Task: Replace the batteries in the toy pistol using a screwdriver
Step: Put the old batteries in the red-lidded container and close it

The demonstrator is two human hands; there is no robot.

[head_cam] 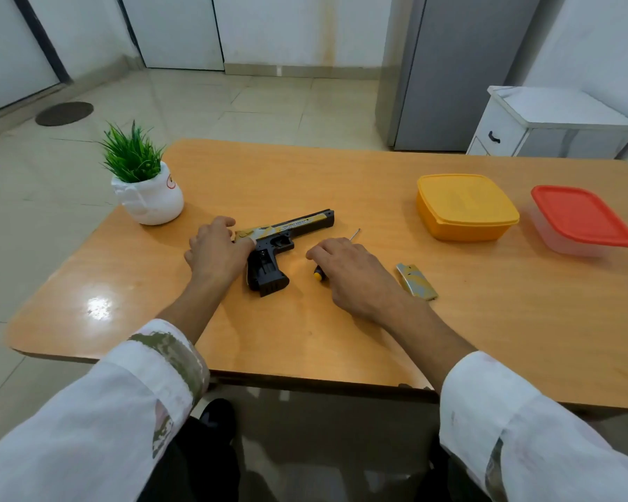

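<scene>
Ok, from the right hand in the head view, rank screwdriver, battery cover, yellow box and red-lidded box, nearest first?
1. screwdriver, under the right hand.
2. battery cover, just to its right.
3. yellow box, farther back right.
4. red-lidded box, by the table's right end.

The pistol [287, 230] is lying mid-worktop [341, 338], barrel pointing right. The plant [147, 197] is standing behind and left of it. The left hand [218, 251] is gripping the pistol's rear. The right hand [356, 273] is lying over the screwdriver [318, 275], just right of the grip. The cover [416, 280] is lying right of that hand. Farther right and behind, the left box [464, 208] and right box [582, 221] are sitting side by side.
</scene>
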